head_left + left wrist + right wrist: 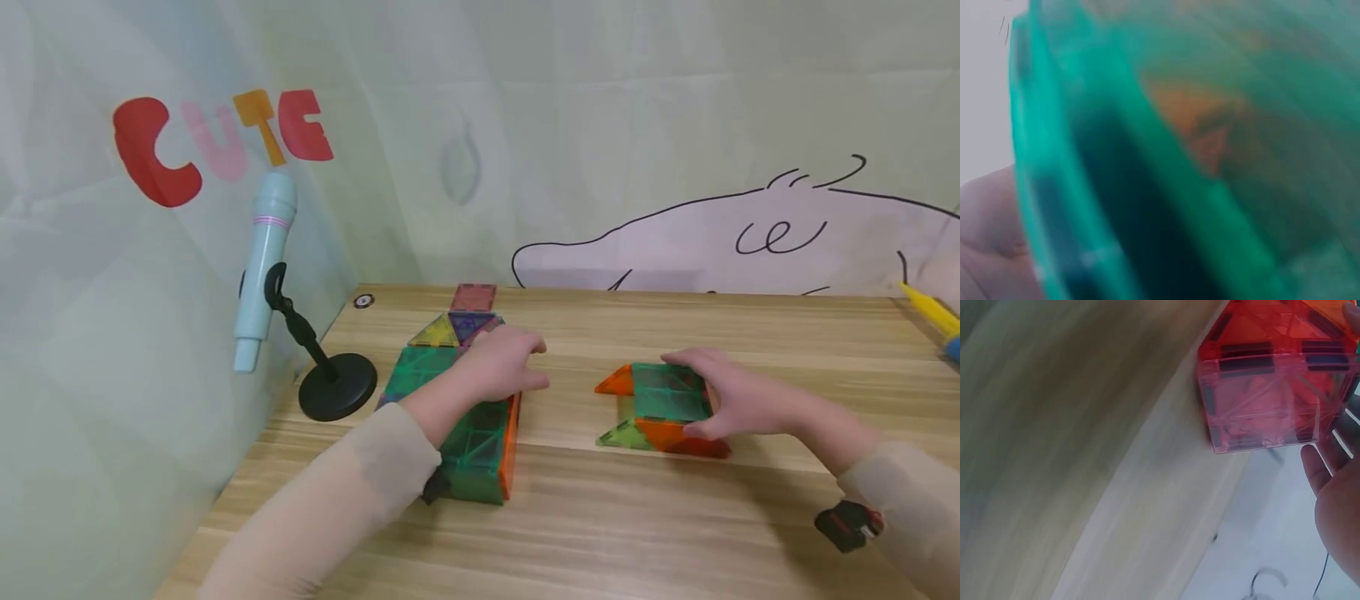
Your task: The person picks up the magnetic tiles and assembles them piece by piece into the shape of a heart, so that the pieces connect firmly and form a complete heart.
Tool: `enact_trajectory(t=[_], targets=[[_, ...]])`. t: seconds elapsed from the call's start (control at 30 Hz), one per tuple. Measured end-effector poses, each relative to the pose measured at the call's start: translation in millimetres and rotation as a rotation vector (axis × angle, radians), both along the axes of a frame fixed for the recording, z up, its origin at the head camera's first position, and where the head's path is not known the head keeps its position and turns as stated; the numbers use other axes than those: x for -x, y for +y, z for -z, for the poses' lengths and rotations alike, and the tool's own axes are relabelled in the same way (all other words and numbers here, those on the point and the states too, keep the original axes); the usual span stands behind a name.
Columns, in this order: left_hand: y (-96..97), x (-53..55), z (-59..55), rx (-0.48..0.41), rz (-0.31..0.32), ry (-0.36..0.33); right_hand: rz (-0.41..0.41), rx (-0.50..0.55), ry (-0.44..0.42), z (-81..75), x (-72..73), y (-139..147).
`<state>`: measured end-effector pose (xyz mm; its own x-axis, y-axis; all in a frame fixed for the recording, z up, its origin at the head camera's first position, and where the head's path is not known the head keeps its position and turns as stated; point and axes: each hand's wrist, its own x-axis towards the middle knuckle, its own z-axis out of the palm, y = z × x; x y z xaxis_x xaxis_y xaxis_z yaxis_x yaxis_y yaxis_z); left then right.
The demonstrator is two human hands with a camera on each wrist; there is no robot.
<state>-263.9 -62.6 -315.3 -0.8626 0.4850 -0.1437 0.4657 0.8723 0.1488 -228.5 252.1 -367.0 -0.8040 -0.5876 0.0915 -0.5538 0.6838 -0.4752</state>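
My left hand (498, 362) is above a long structure of translucent green magnetic tiles (476, 446), its fingers loosely extended to the right. Whether it touches the structure is unclear. Orange tiles line the structure's right side; yellow and purple triangles and a pink square tile (474, 297) lie at its far end. To the right, my right hand (742, 396) spans a small magnetic tile block (671, 392), thumb at the near side and fingers at the far side. It has a green top and orange and light green triangles. In the right wrist view its pink wall (1266, 412) shows. The left wrist view is blurred green.
A light blue toy microphone (262, 267) stands on a black stand (337, 387) at the left. Near the back left corner is a round sticker (363, 301). A yellow and blue object (933, 312) shows at the right edge. A printed cloth (615, 150) hangs behind the table.
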Motion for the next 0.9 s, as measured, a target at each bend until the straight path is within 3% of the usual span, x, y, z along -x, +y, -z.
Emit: enact_trajectory(t=[0.2, 0.4, 0.57, 0.9], targets=[[-33.2, 7.7, 2.9, 0.003, -0.068, 0.003, 0.036, 0.0, 0.027, -0.2, 6.8, 27.3], [-56.1, 11.7, -1.5, -0.023, -0.079, -0.105, 0.048, -0.001, 0.01, -2.9, 8.4, 38.4], [-59.6, 11.8, -3.7, 0.025, -0.03, -0.155, 0.06, -0.002, -0.013, -3.3, 7.9, 39.0], [-52.2, -1.2, -8.1, 0.095, -0.06, -0.201, 0.056, 0.012, -0.033, -5.8, 5.6, 37.2]])
